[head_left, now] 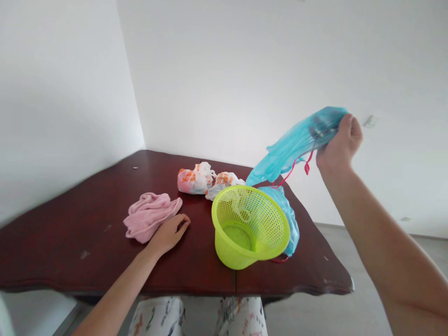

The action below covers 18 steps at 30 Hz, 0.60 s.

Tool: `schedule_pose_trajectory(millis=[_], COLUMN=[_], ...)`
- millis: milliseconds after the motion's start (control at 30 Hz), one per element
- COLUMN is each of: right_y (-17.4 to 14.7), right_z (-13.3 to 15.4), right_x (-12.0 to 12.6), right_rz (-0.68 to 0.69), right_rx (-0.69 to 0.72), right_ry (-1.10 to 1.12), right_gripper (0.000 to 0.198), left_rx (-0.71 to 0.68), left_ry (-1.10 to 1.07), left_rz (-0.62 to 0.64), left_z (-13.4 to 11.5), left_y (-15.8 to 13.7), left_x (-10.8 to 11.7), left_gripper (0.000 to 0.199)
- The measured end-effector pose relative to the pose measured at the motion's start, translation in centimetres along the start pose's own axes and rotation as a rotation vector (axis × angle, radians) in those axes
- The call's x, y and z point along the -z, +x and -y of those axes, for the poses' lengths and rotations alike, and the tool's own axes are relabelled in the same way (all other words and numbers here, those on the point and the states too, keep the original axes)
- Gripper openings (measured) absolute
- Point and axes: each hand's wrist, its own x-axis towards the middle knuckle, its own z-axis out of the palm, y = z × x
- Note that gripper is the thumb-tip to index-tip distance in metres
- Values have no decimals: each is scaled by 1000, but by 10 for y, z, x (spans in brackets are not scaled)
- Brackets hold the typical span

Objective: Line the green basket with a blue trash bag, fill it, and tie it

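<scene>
Bag (294, 147) slants up near basket (226, 247), right hand (342, 142) clenched on its top end, and looks light, limp, slippery, best gripped bunched; left hand (169, 234) lies slack on bench (196, 261)

You are likely in a home: dark red worktop (70, 228) with a wavy, moulded edge, plain white walls (245, 93), pale floor (311, 312), small wall plate (371, 121). Household goods before you: lime-green plastic basket (227, 252), pink cloth (149, 213), white carrier bags (196, 181) with orange print.

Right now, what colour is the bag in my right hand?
The bag is light blue, shown in the head view.
</scene>
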Motion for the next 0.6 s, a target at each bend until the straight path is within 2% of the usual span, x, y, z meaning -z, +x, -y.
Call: schedule_pose_trajectory(millis=[100,167,233,267,367,433,500,567,600], right_y=[6,-2,-23,-38,-94,-129,-156,-173,-177], right_z=[37,70,103,118,147,153,150,145,142], right_x=[-12,-24,-39,-47,-69,-80,-87,-90,-91], right_rz=[-203,-184,-47,-2,140,319,588,828,898], right_rx=[271,328,234,197,76,-46,-96,-15,56], right_ry=[172,226,225,204,145,152,82,-71,-149], right_gripper=[30,24,15,20,19,29,38,35,34], left_rx=[24,44,15,-35,-323,-562,-725,-777,-762], left_ry=[-59,-122,-190,-223,-332,-464,-604,-718,-756], left_rz=[-60,-144,-260,-324,-436,-405,-293,-246,-236], left_z=[-1,-13,-41,-61,-139,-192,-235,-265,-275], left_y=[0,-1,-2,-3,-5,-5,-5,-5,-5], left_x=[4,15,34,46,82,96,100,96,93], left_gripper=[35,38,39,39,38,38,52,70,69])
